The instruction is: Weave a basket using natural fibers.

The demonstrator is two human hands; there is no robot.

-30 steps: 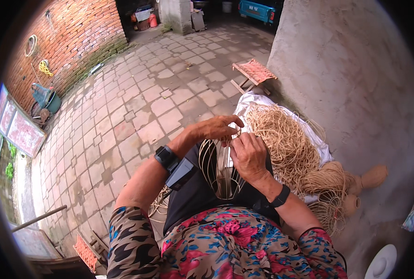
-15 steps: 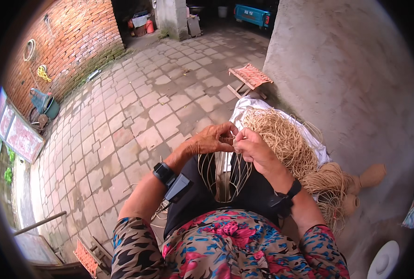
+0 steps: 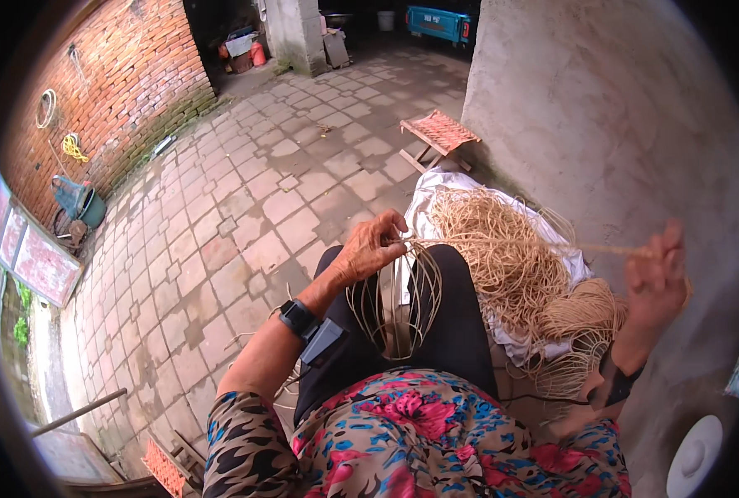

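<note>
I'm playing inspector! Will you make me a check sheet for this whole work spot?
Surface: dark trousers over the lap; paved floor around.
Job's things: pale ribbed frame between the thighs; cord stretched from its top toward the right.
Clutter: heap of loose cord on a white sheet.
Grippers: left hand pinching at the frame's top; right hand, blurred, holding the cord out.
Cables: thin black cable near the right forearm.
Surroundings: brick wall, plaster wall, low stool.
</note>
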